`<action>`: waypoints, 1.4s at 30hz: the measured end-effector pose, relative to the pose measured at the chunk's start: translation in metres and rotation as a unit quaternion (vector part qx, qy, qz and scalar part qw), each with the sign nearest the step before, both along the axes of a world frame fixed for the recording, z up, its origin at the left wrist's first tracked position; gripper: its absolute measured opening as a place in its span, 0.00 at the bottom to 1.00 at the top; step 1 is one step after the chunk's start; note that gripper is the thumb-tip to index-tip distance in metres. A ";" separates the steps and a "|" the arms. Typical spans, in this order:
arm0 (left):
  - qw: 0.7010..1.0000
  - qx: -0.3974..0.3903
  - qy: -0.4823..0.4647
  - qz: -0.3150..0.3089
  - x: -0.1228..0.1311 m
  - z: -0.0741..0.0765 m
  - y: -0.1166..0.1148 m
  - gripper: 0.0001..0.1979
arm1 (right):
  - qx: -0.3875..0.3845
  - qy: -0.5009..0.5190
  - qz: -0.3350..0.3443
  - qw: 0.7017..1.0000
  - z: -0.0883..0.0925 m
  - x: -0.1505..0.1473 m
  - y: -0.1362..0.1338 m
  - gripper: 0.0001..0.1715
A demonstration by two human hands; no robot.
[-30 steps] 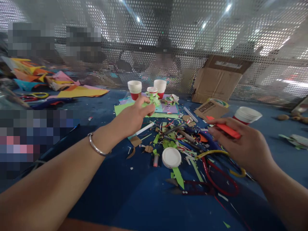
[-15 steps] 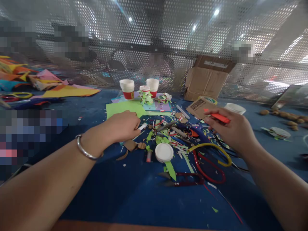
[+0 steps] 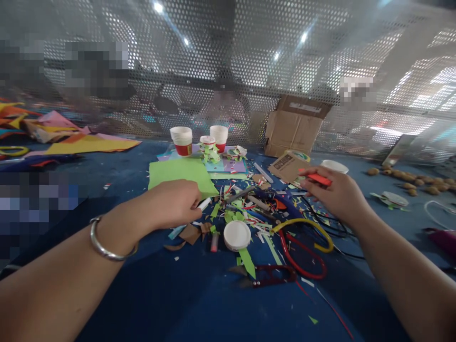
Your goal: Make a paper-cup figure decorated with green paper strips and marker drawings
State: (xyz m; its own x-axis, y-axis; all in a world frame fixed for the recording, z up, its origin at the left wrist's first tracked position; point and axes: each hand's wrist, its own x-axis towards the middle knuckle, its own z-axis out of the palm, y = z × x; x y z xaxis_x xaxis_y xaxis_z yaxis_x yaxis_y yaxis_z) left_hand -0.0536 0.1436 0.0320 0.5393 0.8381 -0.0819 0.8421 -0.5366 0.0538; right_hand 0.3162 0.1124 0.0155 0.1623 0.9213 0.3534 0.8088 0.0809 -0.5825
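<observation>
My left hand is closed, with the end of a short white stick showing at its fingertips. It is low over the table, beside the near edge of a light green paper sheet. My right hand is closed on a slim orange-red tool, whose exact kind I cannot make out. Behind that hand lies a flat brown cardboard piece. Between the hands is a heap of paper scraps, with a white paper cup base in front of it.
Thread snips and scissors with red and yellow handles lie near the front. Two stacks of paper cups stand at the back, and an open carton leans on the perforated screen. Coloured paper lies left, walnut-like balls right.
The view has tilted up and turned slightly right, so things on the table appear lower and further left. My left hand has come slightly nearer me with the white stick. Both grips look the same.
</observation>
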 end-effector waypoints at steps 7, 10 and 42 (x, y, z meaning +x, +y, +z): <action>0.999 0.007 0.041 0.013 0.009 0.004 -0.003 0.09 | 0.011 -0.033 0.008 0.999 0.005 -0.006 -0.004 0.20; 0.998 0.016 0.057 0.004 0.012 0.006 -0.005 0.07 | 0.024 -0.049 0.018 0.998 0.006 -0.008 -0.006 0.20; 0.985 -0.028 -0.147 -0.092 0.026 -0.014 0.011 0.14 | 0.027 -0.060 0.092 0.994 0.002 -0.021 -0.010 0.12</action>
State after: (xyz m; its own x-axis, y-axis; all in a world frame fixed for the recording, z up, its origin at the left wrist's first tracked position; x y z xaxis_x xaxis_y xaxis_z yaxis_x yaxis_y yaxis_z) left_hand -0.0275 0.1544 0.0179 0.6883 0.7233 0.0565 0.6753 -0.6672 0.3144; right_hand 0.2955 0.1021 0.0174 -0.0527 0.9109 0.4093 0.8411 0.2615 -0.4736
